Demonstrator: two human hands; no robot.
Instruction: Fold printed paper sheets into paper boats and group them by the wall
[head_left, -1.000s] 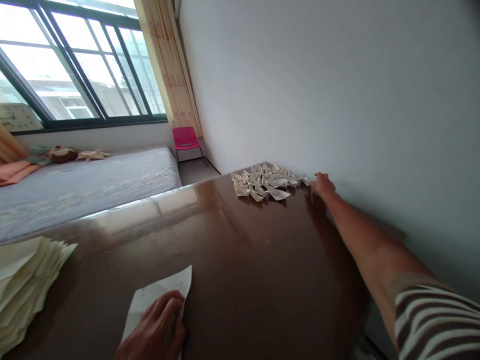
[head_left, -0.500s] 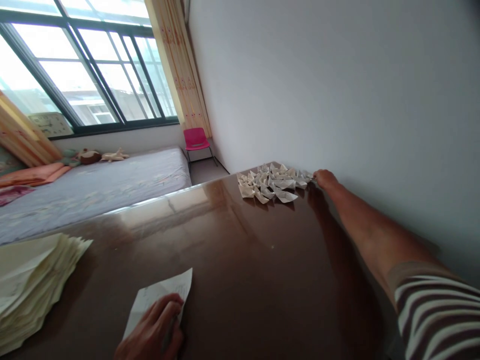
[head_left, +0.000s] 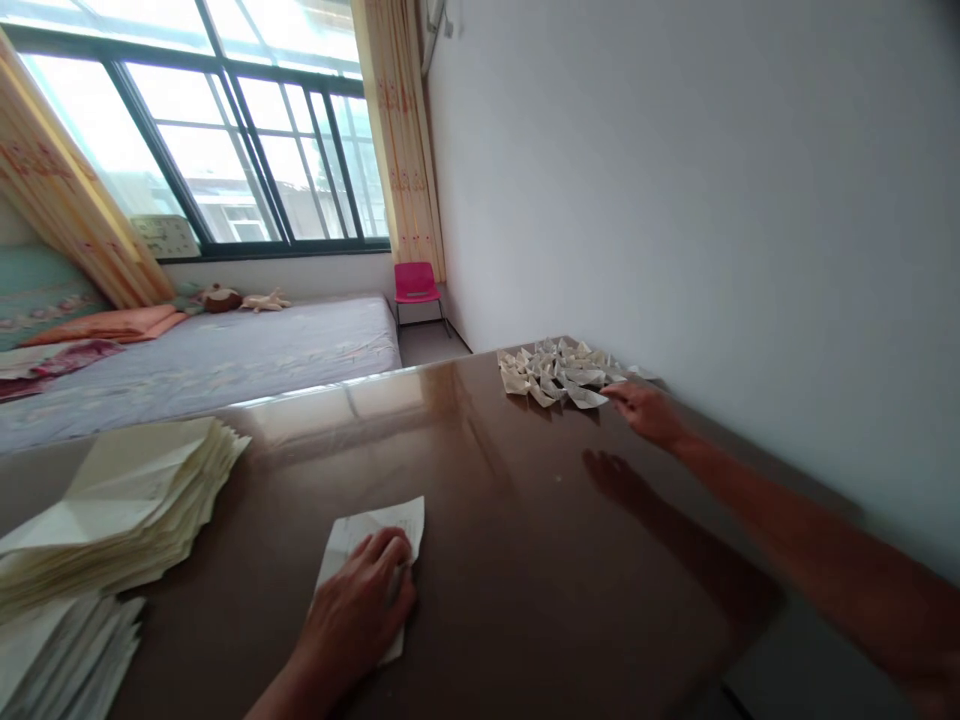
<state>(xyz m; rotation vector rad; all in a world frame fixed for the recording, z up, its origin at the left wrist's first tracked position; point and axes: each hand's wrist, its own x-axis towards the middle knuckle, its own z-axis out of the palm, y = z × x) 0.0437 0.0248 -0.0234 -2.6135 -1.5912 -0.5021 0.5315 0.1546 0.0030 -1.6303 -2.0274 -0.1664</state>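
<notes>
My left hand (head_left: 364, 600) rests on a folded white sheet of paper (head_left: 367, 522) at the near middle of the brown table (head_left: 487, 560), its fingers curled together over the sheet. Across the table, close to the wall, several folded paper boats (head_left: 551, 370) stand in a cluster. At the right side of that cluster is my right hand (head_left: 646, 410), its fingertips at the tip of the nearest paper boat; whether they pinch it is too small to tell.
Stacks of yellowish paper (head_left: 157, 490) and greyish paper (head_left: 75, 650) lie on the table's left. The white wall (head_left: 675, 200) borders the right side. Beyond the table are a bed (head_left: 300, 350) and a pink chair (head_left: 417, 283).
My right hand has come back from the far right end of the boat cluster to its near right side. The view has shifted left, showing more of the paper stacks.
</notes>
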